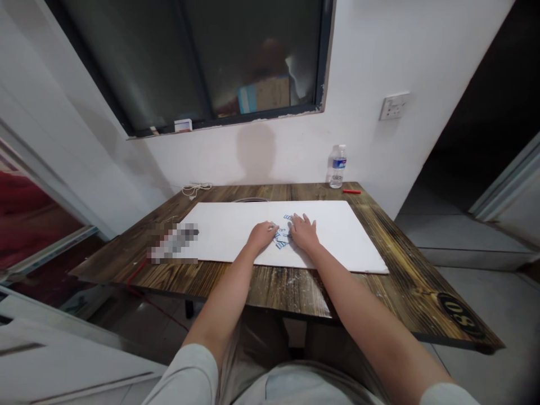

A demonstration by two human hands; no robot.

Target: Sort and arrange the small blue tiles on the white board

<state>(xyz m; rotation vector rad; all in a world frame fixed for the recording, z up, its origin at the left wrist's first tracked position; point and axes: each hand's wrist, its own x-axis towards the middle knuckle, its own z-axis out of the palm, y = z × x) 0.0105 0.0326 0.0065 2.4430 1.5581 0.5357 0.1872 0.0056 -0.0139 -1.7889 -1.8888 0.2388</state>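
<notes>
Both my arms reach forward over a dark wooden table [261, 289] onto a large white board [337, 236] lying flat on it. Several small blue-and-white pieces [282, 239] lie in a small heap on the board between my hands. My left hand [262, 234] rests on the board at the left edge of the heap, fingers curled inward with the fingertips against the pieces. My right hand [302, 232] lies flat on the board at the heap's right side, fingers stretched out and partly covering some pieces.
A clear water bottle [337, 166] stands at the table's back right by the wall, a red pen [351, 192] beside it. A white cord [196, 189] lies at the back left. A blurred object [175, 243] sits at the board's left end. An open doorway is to the right.
</notes>
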